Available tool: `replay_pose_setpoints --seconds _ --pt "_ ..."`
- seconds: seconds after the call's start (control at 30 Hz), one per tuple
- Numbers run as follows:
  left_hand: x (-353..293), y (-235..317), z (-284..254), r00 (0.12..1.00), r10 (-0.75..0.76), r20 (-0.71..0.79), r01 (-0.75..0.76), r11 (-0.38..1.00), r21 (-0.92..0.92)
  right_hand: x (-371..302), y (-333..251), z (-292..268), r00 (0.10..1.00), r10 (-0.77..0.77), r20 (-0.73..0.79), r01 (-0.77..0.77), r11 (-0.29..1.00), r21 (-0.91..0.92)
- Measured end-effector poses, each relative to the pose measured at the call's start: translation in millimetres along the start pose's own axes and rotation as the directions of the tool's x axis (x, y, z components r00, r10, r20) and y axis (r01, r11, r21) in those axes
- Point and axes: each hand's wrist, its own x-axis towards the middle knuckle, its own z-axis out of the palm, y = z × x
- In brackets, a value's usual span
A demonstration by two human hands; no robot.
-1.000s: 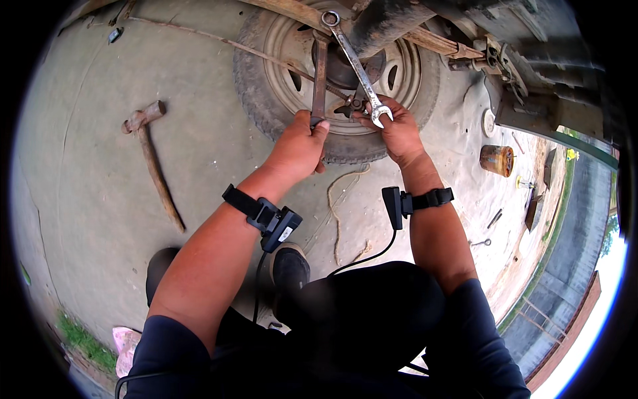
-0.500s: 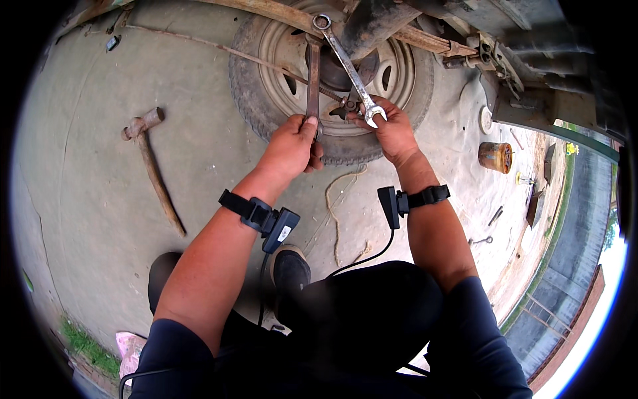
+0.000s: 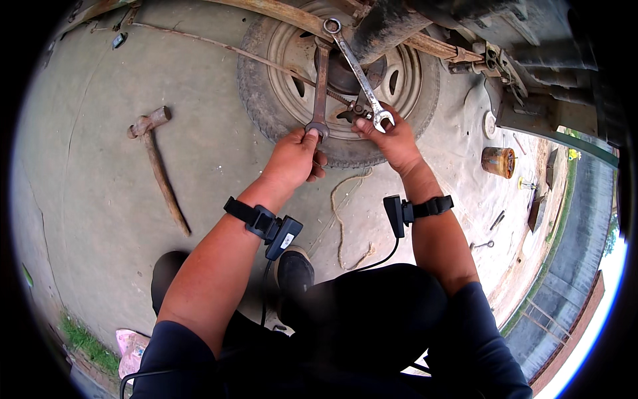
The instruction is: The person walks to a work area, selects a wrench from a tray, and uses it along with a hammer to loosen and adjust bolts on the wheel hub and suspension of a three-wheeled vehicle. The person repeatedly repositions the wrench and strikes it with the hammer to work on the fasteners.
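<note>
**Steel spanners worked at a wheel lying flat**

Rusty steel marks the spanner [image 3: 319, 86] that the left hand [image 3: 294, 158] grips closed at its lower end, upper centre of the frame. The right hand [image 3: 392, 138] pinches the shiny combination wrench [image 3: 355, 70] near its open end. Both tools cross over the hub of the tyred wheel [image 3: 412, 86] on the concrete floor [image 3: 199, 66]. A hammer [image 3: 158, 166] lies at left, well apart.

A: Left hand [image 3: 292, 158], entry one?

B: I log it: forearm bare, stretched forward from lower left, black strap at the wrist, fingers [image 3: 318, 174] curled under, thumb pointing up.

A: Right hand [image 3: 392, 138]?

B: I log it: forearm reaching forward, strap at the wrist, fingers closed, knuckles toward me. Hands near, not touching.
</note>
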Motion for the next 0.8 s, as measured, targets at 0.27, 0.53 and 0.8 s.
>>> replay_pose_setpoints --seconds 0.27,0.53,0.8 --pt "2.8 4.9 -6.1 0.999 -0.017 -0.04 0.023 0.986 0.165 -3.7 4.0 12.4 0.994 -0.073 -0.083 0.061 0.989 -0.136" --pt "10.1 10.8 -13.3 0.998 0.056 -0.039 -0.029 0.871 0.491 -3.7 3.6 12.2 0.988 -0.093 -0.119 0.066 0.974 -0.218" --pt "13.8 -0.3 -18.0 0.991 0.124 -0.042 -0.098 0.916 0.39 -2.9 1.7 13.9 0.987 -0.102 -0.122 0.06 0.95 -0.307"
